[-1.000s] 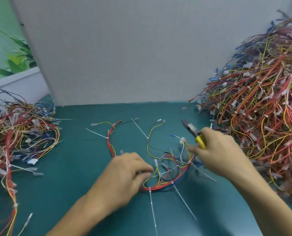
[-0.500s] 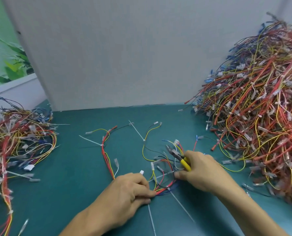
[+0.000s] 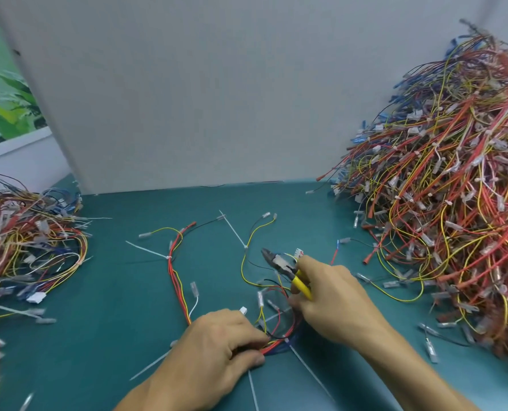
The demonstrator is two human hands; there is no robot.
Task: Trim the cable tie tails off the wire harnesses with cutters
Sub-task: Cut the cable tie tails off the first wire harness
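A loose wire harness [image 3: 174, 274] of red, yellow and black wires lies spread on the green table, with white cable tie tails [image 3: 306, 367] sticking out of it. My left hand [image 3: 220, 348] pinches its bundled part near the front. My right hand [image 3: 332, 301] holds yellow-handled cutters [image 3: 288, 271], their dark jaws pointing up and left over the harness, and its fingertips also touch the wires. Two more tie tails [image 3: 233, 231] stand out farther back on the harness.
A tall heap of harnesses [image 3: 442, 209] fills the right side of the green table [image 3: 104, 315]. A smaller heap [image 3: 24, 250] lies at the left edge. A grey board [image 3: 187, 93] stands along the back.
My right hand with the cutters came down and left from beside the big heap onto the harness. My left hand stayed pinched on the bundle, sliding a little toward me.
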